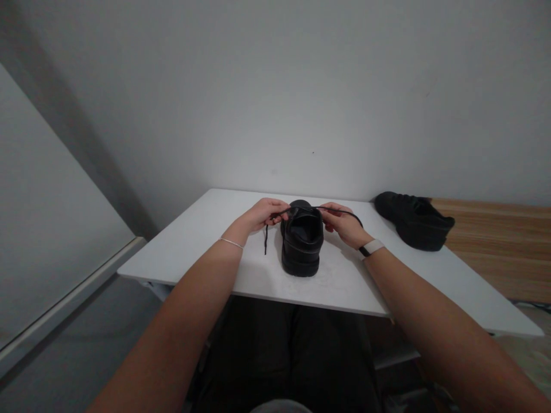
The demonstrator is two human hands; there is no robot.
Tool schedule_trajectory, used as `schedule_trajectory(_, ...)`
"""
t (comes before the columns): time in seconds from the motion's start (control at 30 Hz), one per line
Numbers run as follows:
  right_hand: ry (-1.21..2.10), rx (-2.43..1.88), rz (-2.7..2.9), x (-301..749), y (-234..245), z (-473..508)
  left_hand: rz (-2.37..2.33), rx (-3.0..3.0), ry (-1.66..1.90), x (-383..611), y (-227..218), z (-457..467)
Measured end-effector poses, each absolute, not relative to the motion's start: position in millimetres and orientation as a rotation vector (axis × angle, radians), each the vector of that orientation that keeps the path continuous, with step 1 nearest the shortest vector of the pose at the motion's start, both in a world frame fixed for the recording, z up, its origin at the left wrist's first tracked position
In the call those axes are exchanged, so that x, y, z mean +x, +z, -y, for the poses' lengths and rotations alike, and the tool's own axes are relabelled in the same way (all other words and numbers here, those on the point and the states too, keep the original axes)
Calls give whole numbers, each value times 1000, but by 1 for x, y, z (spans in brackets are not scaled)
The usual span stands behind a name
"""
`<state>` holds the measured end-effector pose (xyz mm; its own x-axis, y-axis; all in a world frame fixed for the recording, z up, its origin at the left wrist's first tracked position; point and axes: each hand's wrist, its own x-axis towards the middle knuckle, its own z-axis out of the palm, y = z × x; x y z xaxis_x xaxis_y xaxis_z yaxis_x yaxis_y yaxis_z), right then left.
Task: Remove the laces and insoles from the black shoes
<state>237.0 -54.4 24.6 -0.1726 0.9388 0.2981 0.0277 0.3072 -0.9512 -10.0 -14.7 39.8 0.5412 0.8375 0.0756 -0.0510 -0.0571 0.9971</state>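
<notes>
A black shoe (301,255) stands upright on the white worktop (185,246), near its middle, heel towards the person and toe towards the far wall (275,103). Turned this way, its lacing lies between the two hands, so each can probably reach it from its own side without crossing.

The left hand (269,213) is at the shoe's left, its fingers pinching the left lace end (266,241), whose tip hangs down beside the shoe. The right hand (342,225) sits at the right of the opening with curled fingers; the right lace end (350,213) runs out over them and droops towards the wrist. Whether those fingers pinch it or merely steady the shoe, one cannot tell. The spread of the hands likely keeps the two ends apart.

A second shoe (415,223) rests at the far right, toe pointing far left, well apart, perhaps to leave the arms room.
</notes>
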Motion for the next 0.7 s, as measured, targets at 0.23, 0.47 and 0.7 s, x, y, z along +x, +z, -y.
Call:
schedule_trajectory(0.23,1042,-958,1471,237,20,50,-754,1542,853,-9,36,14)
schedule_trajectory(0.47,930,-997,1459,233,20,50,-770,1629,1026,1,33,11)
schedule_trajectory(0.7,899,-969,1425,228,21,49,-751,1646,1196,6,35,12)
